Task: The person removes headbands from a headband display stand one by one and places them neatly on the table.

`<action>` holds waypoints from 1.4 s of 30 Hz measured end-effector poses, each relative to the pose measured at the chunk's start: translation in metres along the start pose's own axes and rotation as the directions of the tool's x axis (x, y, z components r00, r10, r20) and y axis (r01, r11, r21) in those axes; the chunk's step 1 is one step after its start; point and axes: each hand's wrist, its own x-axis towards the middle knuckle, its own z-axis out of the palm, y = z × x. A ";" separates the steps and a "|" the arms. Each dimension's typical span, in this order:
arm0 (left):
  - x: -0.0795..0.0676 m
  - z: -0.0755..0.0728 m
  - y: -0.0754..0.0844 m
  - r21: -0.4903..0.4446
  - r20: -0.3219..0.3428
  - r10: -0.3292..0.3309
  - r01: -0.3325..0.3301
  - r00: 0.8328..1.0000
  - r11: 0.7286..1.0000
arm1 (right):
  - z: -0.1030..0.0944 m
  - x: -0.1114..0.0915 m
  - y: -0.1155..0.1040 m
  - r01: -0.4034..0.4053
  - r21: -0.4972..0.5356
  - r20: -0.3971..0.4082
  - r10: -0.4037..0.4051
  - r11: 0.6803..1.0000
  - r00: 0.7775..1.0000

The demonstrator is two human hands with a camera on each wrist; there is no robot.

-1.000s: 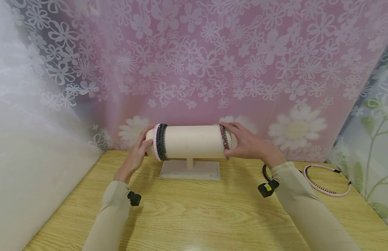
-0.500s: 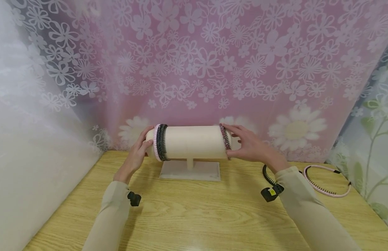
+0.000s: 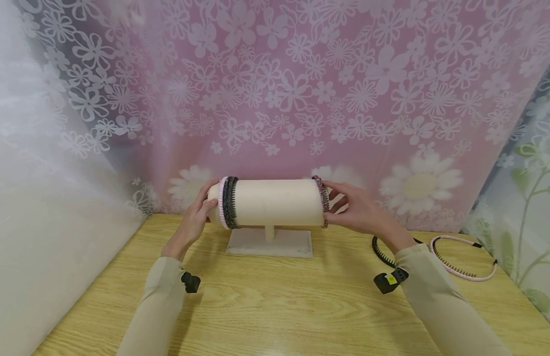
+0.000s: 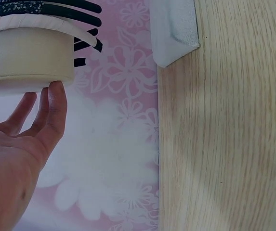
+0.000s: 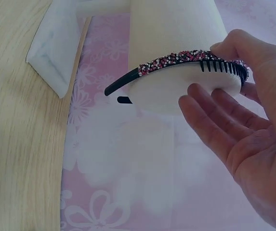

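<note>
Off R of stand (image 3: 275,202), blk hdband (image 3: 379,252) partly behind R sleeve (image 3: 435,287).

Room before stand (image 3: 276,202) (pink headband (image 3: 477,278) right)

A counter (image 3: 266,306) with light yellow-brown wood grain bears the stand (image 3: 275,203), whose pale rectangular base (image 3: 288,247) sits flat near the far edge, a little left of that edge's middle. Toward the far right corner lie two toothed headbands: a pink one (image 3: 477,279), its looped shape reaching close to the right edge, and a black one (image 3: 379,253) nearer the middle, partly hidden by a sleeve (image 3: 435,282).
</note>
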 end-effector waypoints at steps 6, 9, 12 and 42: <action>0.000 0.000 0.001 0.005 -0.005 -0.002 0.002 1.000 1.000 | 0.001 -0.004 0.001 -0.022 0.061 -0.031 0.024 0.998 0.999; 0.000 0.000 0.001 0.008 -0.004 -0.002 0.002 1.000 1.000 | 0.002 -0.005 0.002 -0.025 0.109 -0.045 0.031 0.994 0.998; 0.000 0.000 0.001 0.005 -0.002 -0.001 0.001 1.000 1.000 | 0.003 -0.007 0.003 -0.030 0.133 -0.061 0.038 0.991 0.997; 0.002 0.000 -0.003 -0.026 -0.002 0.000 0.000 1.000 1.000 | 0.010 -0.014 0.005 -0.041 0.177 -0.198 0.077 0.983 0.977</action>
